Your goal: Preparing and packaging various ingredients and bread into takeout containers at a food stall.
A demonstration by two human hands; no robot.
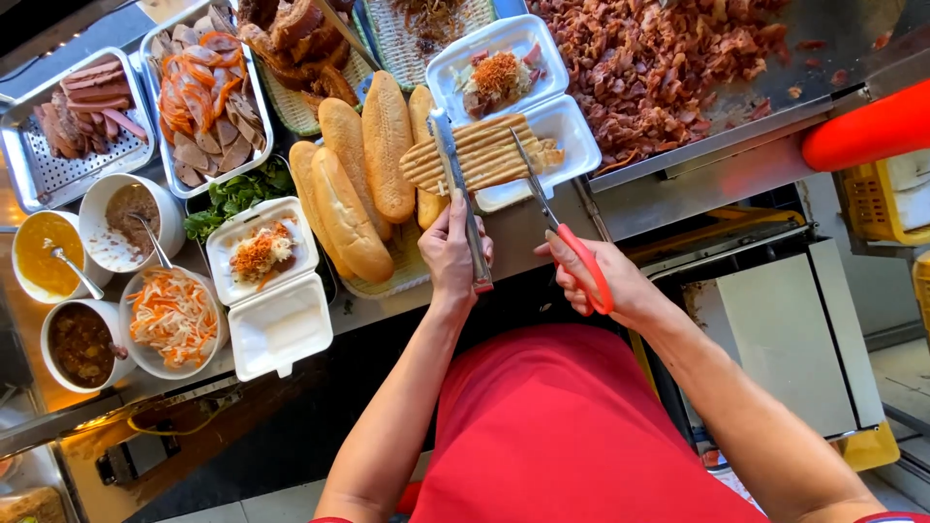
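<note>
Landmark: an open white foam box (pixel 562 131) is set on the bench (pixel 668 194), and all places below are given from it.
Pressed flat bread: a ridged, toasted flat bread (pixel 481 153) is held over the near half of the foam box, partly past its left rim.
Left hand: the left hand (pixel 451 254) is closed around metal tongs (pixel 459 189), just in front of the foam box; the flat bread is gripped by the tongs.
Right hand: the right hand (pixel 605 281) is found just in front of the foam box, its fingers passed through the red handles of scissors (pixel 554 218); the blades are laid against the right part of the flat bread.
Filling: meat and orange shreds (pixel 496 76) are seen in the far half of the foam box.
Loaves: long bread rolls (pixel 360 165) are stacked just left of the foam box.
Chopped meat: a heap of it (pixel 659 58) is spread right of the foam box.
Second box: another filled foam box (pixel 266 281) is placed well left of the foam box, near bowls of pickles and sauces (pixel 116 291).
</note>
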